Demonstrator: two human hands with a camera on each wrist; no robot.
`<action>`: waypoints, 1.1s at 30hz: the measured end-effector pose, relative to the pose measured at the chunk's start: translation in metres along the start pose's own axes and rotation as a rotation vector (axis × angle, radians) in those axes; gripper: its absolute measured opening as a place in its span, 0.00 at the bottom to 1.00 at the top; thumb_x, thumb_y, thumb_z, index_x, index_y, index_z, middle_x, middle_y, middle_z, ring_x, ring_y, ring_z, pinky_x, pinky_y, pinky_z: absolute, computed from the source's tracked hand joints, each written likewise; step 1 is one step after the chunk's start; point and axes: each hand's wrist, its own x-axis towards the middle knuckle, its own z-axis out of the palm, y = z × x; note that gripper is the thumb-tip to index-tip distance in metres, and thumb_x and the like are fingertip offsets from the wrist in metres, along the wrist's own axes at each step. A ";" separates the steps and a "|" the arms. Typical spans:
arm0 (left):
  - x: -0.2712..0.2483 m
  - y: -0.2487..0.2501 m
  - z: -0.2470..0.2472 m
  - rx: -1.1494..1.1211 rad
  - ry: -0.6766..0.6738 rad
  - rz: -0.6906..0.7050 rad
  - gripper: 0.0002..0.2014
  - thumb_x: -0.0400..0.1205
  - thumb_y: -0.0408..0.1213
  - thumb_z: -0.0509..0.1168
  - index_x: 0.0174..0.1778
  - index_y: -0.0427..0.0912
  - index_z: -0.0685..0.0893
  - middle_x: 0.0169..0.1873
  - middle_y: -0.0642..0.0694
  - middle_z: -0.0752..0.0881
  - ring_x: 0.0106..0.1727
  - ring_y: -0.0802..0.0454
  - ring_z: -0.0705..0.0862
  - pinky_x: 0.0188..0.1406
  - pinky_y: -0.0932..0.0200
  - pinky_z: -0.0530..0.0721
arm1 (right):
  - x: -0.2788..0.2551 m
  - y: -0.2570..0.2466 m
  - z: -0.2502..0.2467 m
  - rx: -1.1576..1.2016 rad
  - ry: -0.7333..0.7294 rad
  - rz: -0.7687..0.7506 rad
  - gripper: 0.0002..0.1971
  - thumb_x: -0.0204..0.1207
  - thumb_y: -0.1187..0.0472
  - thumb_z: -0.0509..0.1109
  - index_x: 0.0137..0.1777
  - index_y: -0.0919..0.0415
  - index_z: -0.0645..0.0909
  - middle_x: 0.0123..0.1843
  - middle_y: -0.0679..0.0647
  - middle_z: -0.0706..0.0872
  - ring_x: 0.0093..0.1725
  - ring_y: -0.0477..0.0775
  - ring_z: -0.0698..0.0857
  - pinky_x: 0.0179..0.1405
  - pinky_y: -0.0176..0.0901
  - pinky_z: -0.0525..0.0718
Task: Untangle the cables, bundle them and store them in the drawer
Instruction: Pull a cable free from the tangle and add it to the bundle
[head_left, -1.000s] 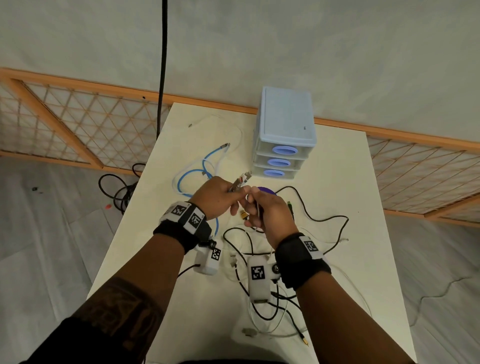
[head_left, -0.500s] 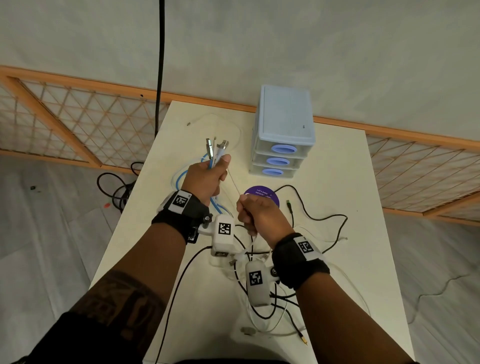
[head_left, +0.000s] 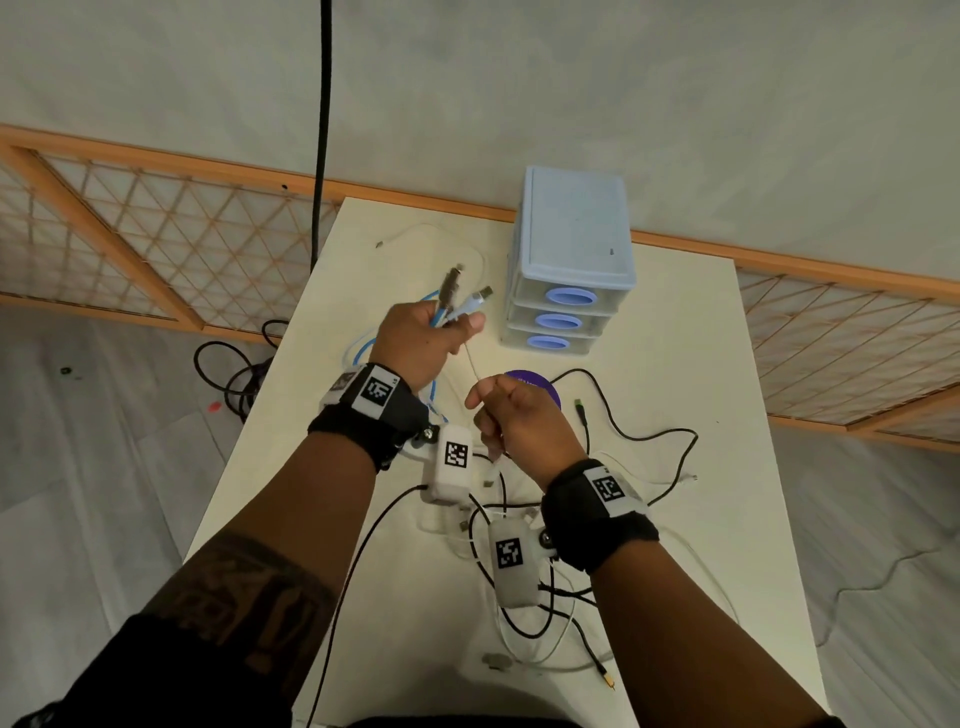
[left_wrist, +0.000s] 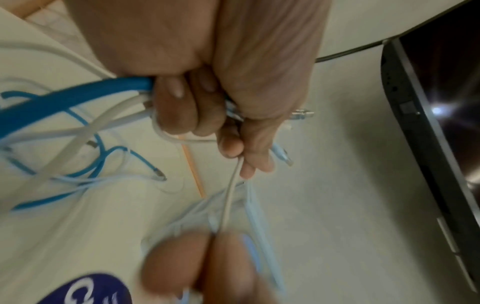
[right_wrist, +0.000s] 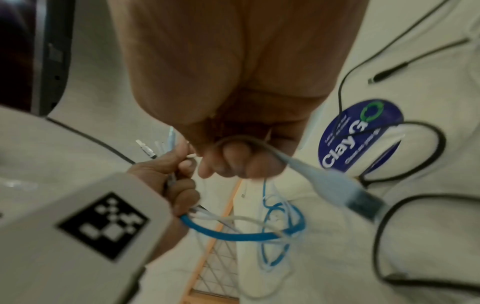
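Blue cable (head_left: 434, 312), white cable (head_left: 470, 358), black cables (head_left: 644, 434), pale-blue drawer unit (head_left: 574, 244), purple disc (head_left: 540, 382), cream table (head_left: 675, 332).

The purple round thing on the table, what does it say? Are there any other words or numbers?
"Clay" in big white letters on the purple round lid; the smaller lines beside it are too blurred to read.
The wrist tags carry black-and-white square patterns, no words.
The drawer unit has none.

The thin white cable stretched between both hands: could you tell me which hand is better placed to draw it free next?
Probably the right hand: it pinches the thin white cable, while the left hand grips the whole bundle.
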 end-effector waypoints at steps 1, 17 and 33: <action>0.003 0.003 -0.005 0.012 0.032 0.010 0.19 0.79 0.48 0.77 0.28 0.43 0.81 0.16 0.56 0.78 0.13 0.62 0.69 0.24 0.62 0.69 | -0.001 0.005 -0.002 -0.087 0.001 -0.035 0.16 0.90 0.58 0.59 0.47 0.59 0.86 0.32 0.49 0.81 0.30 0.48 0.79 0.34 0.39 0.79; 0.014 0.017 -0.040 0.356 0.265 0.185 0.30 0.89 0.52 0.62 0.30 0.33 0.91 0.20 0.48 0.83 0.28 0.47 0.83 0.38 0.57 0.80 | 0.047 0.023 -0.004 -0.139 0.301 0.151 0.14 0.88 0.63 0.59 0.53 0.63 0.88 0.48 0.53 0.94 0.49 0.50 0.94 0.52 0.42 0.90; 0.007 -0.008 -0.021 -0.244 -0.040 -0.181 0.28 0.88 0.45 0.67 0.23 0.46 0.65 0.14 0.54 0.64 0.15 0.55 0.58 0.19 0.65 0.57 | 0.102 -0.029 -0.036 -0.702 0.199 -0.072 0.34 0.86 0.72 0.56 0.88 0.46 0.61 0.79 0.57 0.80 0.71 0.61 0.84 0.76 0.51 0.77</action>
